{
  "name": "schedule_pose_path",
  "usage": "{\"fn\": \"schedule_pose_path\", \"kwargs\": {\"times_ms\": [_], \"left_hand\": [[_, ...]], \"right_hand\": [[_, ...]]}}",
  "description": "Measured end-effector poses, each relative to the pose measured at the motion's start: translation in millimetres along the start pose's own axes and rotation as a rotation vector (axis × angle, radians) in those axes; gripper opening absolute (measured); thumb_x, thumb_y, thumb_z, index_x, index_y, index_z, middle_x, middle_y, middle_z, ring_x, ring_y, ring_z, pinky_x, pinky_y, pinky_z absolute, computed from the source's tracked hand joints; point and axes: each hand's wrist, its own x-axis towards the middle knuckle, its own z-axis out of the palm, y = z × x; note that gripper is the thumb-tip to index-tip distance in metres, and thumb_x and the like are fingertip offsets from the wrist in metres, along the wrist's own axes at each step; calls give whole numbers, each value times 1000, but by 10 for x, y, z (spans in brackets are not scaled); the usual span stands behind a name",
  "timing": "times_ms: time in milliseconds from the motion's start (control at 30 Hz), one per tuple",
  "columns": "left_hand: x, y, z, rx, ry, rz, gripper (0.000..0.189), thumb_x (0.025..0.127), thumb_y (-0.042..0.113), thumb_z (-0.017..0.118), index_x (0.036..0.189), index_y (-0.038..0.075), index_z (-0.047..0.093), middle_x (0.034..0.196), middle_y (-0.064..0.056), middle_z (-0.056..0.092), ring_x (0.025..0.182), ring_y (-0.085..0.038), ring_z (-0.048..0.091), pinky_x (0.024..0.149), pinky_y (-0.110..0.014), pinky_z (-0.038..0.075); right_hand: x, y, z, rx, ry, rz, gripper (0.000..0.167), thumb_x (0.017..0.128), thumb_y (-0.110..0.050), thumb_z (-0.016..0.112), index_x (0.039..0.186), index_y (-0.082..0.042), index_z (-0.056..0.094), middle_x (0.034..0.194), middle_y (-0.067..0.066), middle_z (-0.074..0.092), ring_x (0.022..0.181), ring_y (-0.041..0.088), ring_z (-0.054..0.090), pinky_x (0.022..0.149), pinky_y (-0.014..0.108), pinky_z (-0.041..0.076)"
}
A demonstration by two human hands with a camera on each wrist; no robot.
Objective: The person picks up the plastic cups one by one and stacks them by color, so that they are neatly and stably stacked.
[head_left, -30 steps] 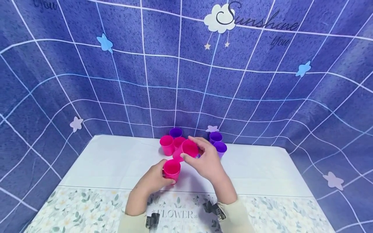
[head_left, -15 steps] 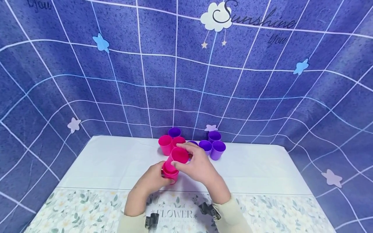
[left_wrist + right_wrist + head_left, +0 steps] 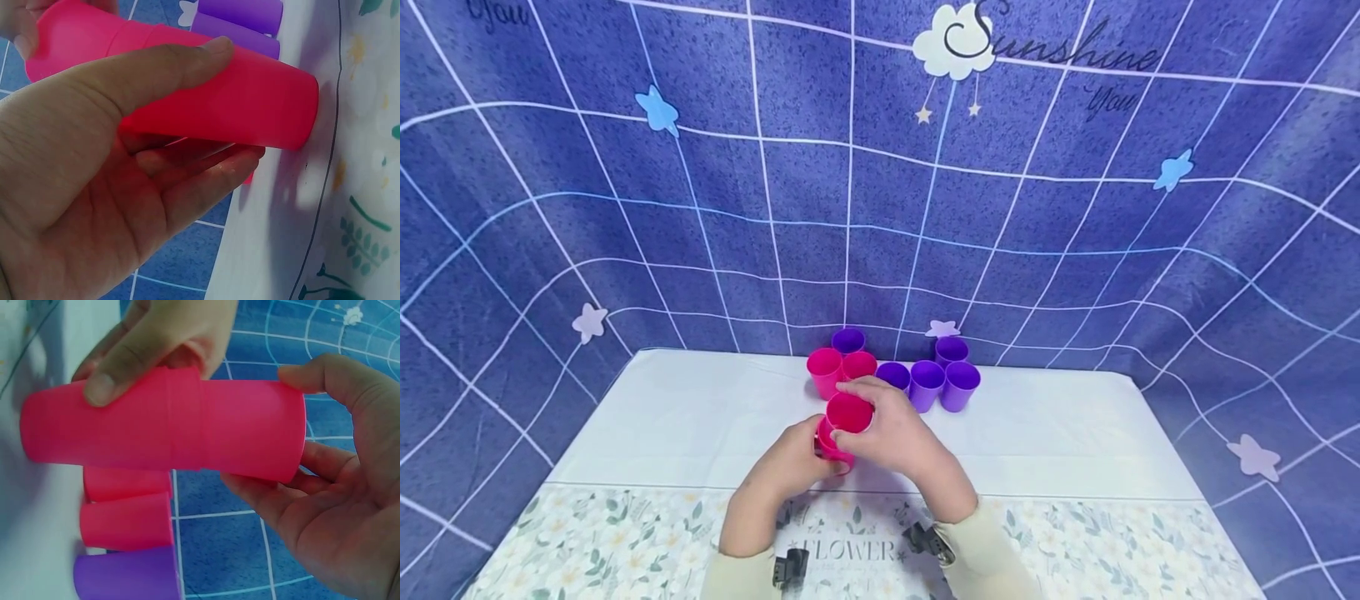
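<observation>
My left hand [image 3: 790, 458] grips the lower pink cup [image 3: 125, 434] around its side, thumb across the front. A second rim line beneath its top suggests nested cups there; the exact number cannot be told. Above it, my right hand [image 3: 898, 429] holds the upper pink cup [image 3: 253, 428] near the rim, between thumb and fingers. The upper cup's base is inside the lower one, with much of its wall showing. Just behind my hands, two pink cups [image 3: 826, 375] stand upright, mouths up.
Several purple cups [image 3: 927, 387] stand upright behind and right of the hands, and another purple cup [image 3: 848, 341] is behind the pink pair. A white cloth [image 3: 1045, 433] covers the table, with a flowered strip [image 3: 1112, 550] in front. A blue gridded curtain [image 3: 805, 183] rises behind.
My right hand has brought the upper pink cup left and down into the lower one. My left hand has stayed nearly in place. More of the purple cups now show.
</observation>
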Motion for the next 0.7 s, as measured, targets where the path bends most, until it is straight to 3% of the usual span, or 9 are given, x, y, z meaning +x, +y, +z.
{"fn": "schedule_pose_path", "kwargs": {"times_ms": [300, 433, 700], "left_hand": [[3, 23, 19, -12, 16, -21, 56, 76, 5, 92, 126, 8, 69, 113, -3, 79, 108, -22, 75, 105, -51, 59], [2, 19, 2, 5, 9, 14, 55, 77, 7, 90, 127, 7, 69, 113, -4, 79, 108, -23, 75, 104, -50, 60], [4, -13, -16, 27, -6, 48, 53, 77, 9, 91, 125, 8, 70, 110, -3, 79, 105, -20, 74, 102, -47, 59]], "right_hand": [[18, 45, 117, -30, -33, -51, 61, 83, -18, 84, 140, -5, 67, 145, 12, 66, 140, 26, 60, 111, 39, 57], [47, 96, 174, -31, -45, -46, 63, 83, -18, 84, 142, -6, 66, 144, 11, 67, 143, 27, 58, 111, 38, 57], [61, 138, 220, -49, -74, -2, 62, 84, -23, 86, 140, -9, 66, 134, 6, 72, 115, 19, 68, 92, 25, 59]]}}
